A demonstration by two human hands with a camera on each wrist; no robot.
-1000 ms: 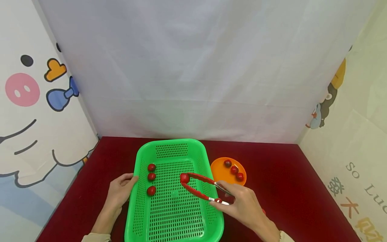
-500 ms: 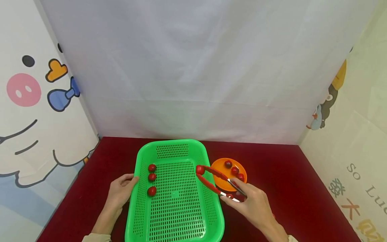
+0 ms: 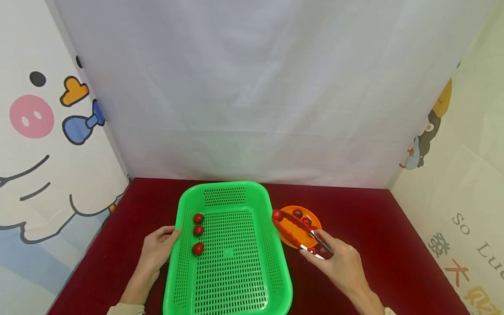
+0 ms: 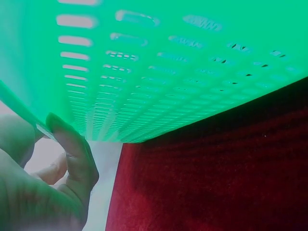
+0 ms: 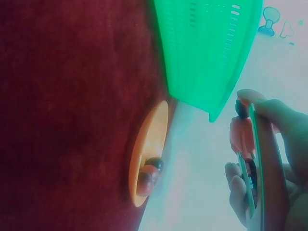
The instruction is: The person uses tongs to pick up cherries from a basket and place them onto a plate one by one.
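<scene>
A: Right hand (image 3: 344,262), lower right of the head frame, fingers curled round the handle end of the red tongs (image 3: 293,227). The tips pinch one small red fruit (image 3: 277,215), held over the left edge of the orange plate (image 3: 289,234), just right of the green basket (image 3: 228,280).

B: And the left hand (image 3: 157,251)?

A: Lower left, thumb and fingers clamped on the basket's left rim; the left wrist view shows the thumb (image 4: 72,154) pressed against the perforated wall. Three more fruits (image 3: 198,232) lie in a column inside the basket, near that rim.

B: How would the fruit handle?

A: My guess: light, round, smooth-skinned, so apt to roll or squirt out of the tips (cherry tomato or plum, cannot tell which). Probably soft enough to bruise, so a gentle squeeze across its widest part is the way. The tongs look springy; holding them well back on the handle, as now, gives fine control.

B: Anything hidden?

A: The tongs cross the plate and cover part of the fruits on it; I make out two or three. The right wrist view is blurred and shows the plate edge-on, tong tips out of frame. Both forearms are cut off at the bottom edge.
</scene>
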